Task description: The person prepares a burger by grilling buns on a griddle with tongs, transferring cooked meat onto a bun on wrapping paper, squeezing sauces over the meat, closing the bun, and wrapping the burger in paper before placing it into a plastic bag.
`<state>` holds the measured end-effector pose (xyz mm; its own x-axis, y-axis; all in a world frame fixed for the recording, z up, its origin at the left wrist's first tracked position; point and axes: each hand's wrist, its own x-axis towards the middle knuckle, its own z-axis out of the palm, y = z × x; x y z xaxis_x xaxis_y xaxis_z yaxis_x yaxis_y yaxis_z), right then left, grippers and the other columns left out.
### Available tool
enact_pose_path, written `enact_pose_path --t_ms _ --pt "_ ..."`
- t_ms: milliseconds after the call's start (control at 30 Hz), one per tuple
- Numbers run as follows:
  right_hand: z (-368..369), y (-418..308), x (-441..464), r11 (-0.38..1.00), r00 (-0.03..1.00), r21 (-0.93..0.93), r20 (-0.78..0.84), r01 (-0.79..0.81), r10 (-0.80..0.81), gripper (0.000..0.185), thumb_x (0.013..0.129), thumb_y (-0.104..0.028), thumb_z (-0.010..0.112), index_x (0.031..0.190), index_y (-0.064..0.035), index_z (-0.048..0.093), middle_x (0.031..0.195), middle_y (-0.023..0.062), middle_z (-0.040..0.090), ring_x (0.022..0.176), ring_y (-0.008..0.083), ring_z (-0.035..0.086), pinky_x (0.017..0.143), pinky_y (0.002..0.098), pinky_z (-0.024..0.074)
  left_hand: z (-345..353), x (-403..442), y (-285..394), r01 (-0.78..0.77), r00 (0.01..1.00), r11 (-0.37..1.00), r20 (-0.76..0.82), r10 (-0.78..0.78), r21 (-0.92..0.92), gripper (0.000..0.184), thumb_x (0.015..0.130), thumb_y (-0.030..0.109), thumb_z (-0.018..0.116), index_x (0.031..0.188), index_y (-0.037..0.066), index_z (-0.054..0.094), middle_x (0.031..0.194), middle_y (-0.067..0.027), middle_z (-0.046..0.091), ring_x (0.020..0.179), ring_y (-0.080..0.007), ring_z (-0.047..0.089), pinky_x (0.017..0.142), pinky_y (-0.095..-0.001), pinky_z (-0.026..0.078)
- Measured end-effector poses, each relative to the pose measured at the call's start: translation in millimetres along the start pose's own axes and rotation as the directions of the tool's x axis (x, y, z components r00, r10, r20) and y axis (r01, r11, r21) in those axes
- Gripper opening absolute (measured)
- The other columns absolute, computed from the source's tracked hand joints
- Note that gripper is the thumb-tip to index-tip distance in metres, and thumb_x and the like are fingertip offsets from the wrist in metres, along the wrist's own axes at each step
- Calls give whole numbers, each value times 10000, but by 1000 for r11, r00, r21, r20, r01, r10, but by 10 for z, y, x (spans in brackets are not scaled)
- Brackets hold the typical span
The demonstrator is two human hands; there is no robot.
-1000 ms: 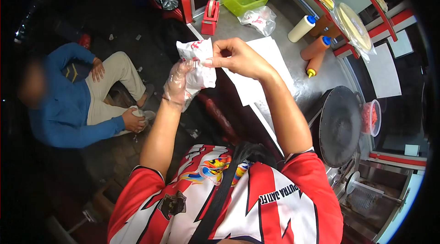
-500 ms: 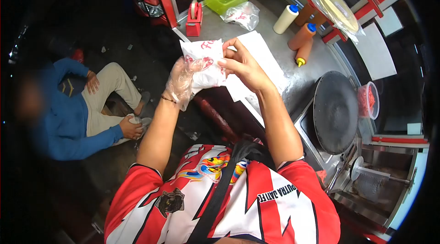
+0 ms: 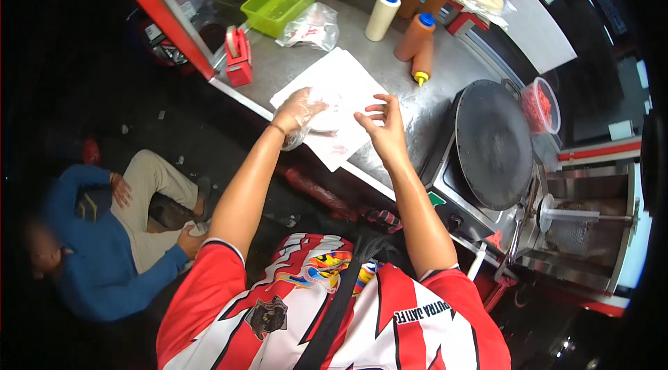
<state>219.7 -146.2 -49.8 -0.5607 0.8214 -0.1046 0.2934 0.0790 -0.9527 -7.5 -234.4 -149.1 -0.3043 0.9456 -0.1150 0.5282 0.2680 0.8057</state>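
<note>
My left hand (image 3: 298,114), in a clear plastic glove, has its thumb over a white paper packet (image 3: 328,118) with red print. The packet sits over a stack of white paper sheets (image 3: 342,72) at the counter's near edge, and its outline blends into them. Just right of the packet, my right hand (image 3: 383,125) is bare, its fingers curved and apart with nothing between them. A corner of the sheets juts past the counter edge below the packet.
Behind the sheets are a red tape dispenser (image 3: 238,57), a green plastic basket (image 3: 280,5) and a plastic bag (image 3: 311,26). Sauce bottles (image 3: 410,37) stand farther back. To the right is a round black griddle (image 3: 492,144). A seated person (image 3: 115,231) is at the left.
Both hands have lowered the packet from in front of me down over the paper sheets. My right hand has let go of it and moved right. The view has shifted.
</note>
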Motion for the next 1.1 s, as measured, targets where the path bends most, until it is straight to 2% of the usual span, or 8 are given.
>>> enact_pose_path --t_ms 200,233,300,367,500,633,767,1100 --pt "-361 193 -358 995 997 -70 -38 -75 73 486 804 -143 801 1210 -25 560 1050 102 626 894 170 623 768 325 527 0 606 15 -272 960 812 208 189 517 518 863 403 736 1246 60 677 1208 -203 682 1221 -328 601 1052 -375 452" --pt "-384 186 -370 996 997 -54 -24 -75 74 466 812 -149 796 1202 -23 574 1042 97 627 887 165 620 764 320 524 -157 396 304 -6 1000 952 -15 11 307 630 843 459 738 1351 109 610 1321 -219 624 1275 -348 562 1101 -375 416" --pt "-429 168 -386 997 997 -23 7 -73 74 429 828 -161 786 1188 -17 601 1026 89 631 873 154 614 756 312 519 -357 93 708 -167 974 907 -77 212 387 861 822 560 720 1517 145 427 1546 -225 404 1417 -420 391 1149 -510 352" --pt "-410 -30 -349 997 998 48 32 -59 57 409 841 -171 779 1182 -15 614 1012 84 634 866 146 609 750 299 513 -438 -304 1332 -117 944 592 -96 315 797 1042 766 669 708 1603 258 244 1665 -201 120 1497 -508 135 1124 -708 247" --pt "-279 -364 -346 981 982 148 122 125 -144 454 847 -123 780 1238 -23 573 1077 73 619 889 128 602 728 276 507 -604 -610 1860 -74 925 611 -175 337 788 1024 820 646 677 1608 174 225 1660 -240 94 1512 -496 93 1170 -661 189" --pt "118 -705 -675 853 838 98 163 512 -521 449 771 -160 856 1084 -10 571 1004 113 616 848 214 644 701 326 529 -588 -577 1948 -333 838 906 -524 156 -262 872 940 267 696 1588 6 174 1604 -233 287 1508 -298 255 1187 -374 286" --pt "130 -703 -733 454 485 -183 198 872 -852 241 785 -59 755 934 -12 572 875 155 604 797 330 632 681 401 528 -276 -898 1912 -206 957 238 -246 -155 -949 542 1032 116 516 1534 3 344 1543 -150 411 1351 -195 482 1120 -343 401" --pt "462 947 -1151 745 772 -397 587 535 -242 125 880 -117 589 946 -23 638 884 211 680 812 436 676 736 540 552 954 -2901 1528 84 895 -146 139 -423 -986 390 963 31 520 1341 -64 525 1320 -171 613 1315 -265 537 1165 -399 374"
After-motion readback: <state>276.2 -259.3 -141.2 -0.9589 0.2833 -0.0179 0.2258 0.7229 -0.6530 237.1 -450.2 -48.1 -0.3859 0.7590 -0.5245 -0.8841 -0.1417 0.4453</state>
